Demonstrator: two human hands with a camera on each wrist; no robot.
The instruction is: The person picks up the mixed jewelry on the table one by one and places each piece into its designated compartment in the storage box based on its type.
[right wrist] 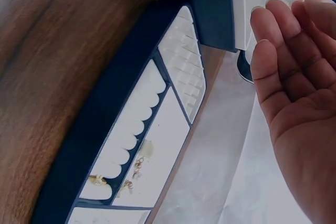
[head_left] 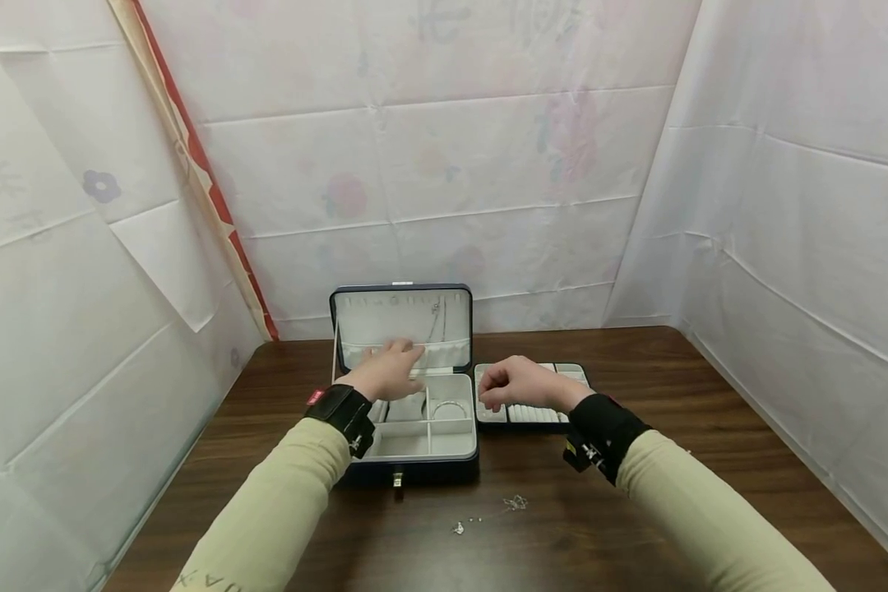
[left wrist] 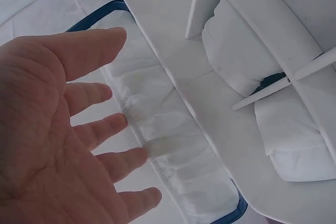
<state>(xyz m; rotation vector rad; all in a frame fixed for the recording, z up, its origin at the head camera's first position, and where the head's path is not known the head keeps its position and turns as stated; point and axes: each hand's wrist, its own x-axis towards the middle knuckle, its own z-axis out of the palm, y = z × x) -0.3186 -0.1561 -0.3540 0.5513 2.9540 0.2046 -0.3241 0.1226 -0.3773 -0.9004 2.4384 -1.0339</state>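
Observation:
A dark blue jewelry box (head_left: 437, 471) stands on the table with its lid up, its white inside split into compartments. My left hand (head_left: 388, 372) is over the box's back part, fingers spread beside the gathered lid pocket (left wrist: 168, 135), with nothing in its palm. Thin necklaces (head_left: 444, 319) hang inside the lid. A round bracelet (head_left: 451, 405) lies in a right compartment. My right hand (head_left: 525, 382) hovers above the jewelry tray (right wrist: 136, 124), fingers curved and thumb close to the index finger; I cannot tell whether a small thing is between them.
In front of the box lie a tangled fine chain (head_left: 516, 501) and a small silvery piece (head_left: 458, 528). Gold-coloured earrings (right wrist: 137, 166) and a ring (right wrist: 97, 180) sit in the tray. White sheeting (head_left: 444, 164) encloses the wooden table (head_left: 636, 493) at the back and sides.

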